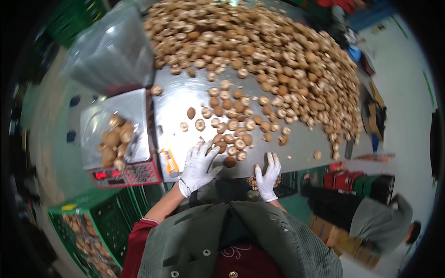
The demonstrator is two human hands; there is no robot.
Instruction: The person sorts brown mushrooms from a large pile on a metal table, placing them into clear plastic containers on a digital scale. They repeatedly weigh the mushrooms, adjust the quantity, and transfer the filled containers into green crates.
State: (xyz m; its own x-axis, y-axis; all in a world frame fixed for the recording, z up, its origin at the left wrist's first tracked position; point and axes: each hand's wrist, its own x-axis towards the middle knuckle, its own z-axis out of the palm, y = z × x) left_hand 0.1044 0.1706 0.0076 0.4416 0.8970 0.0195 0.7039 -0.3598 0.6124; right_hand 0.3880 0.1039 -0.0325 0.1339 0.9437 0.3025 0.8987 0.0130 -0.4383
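Note:
My left hand (pixel 199 166), in a white glove, rests palm down near the front edge of a metal table (pixel 170 78). Its fingers are spread, and the fingertips reach the near side of a loose group of shiitake mushrooms (pixel 232 123). A brown cap (pixel 229 162) lies to the right of its thumb. At the table's front edge, my right hand (pixel 268 176) wears a matching glove; its thumb stands apart from the fingers, with nothing held. Behind the group rises a big heap of mushrooms (pixel 278 55). An orange utility knife (pixel 169 160) lies left of my left hand.
On the left, a digital scale (pixel 114 99) with a red front bears a clear bag of mushrooms (pixel 114 139). Behind it stands a stack of plastic bags (pixel 111 52). A green crate (pixel 104 222) sits lower left. Another person (pixel 377 219) is at the right, near cardboard boxes (pixel 323 229).

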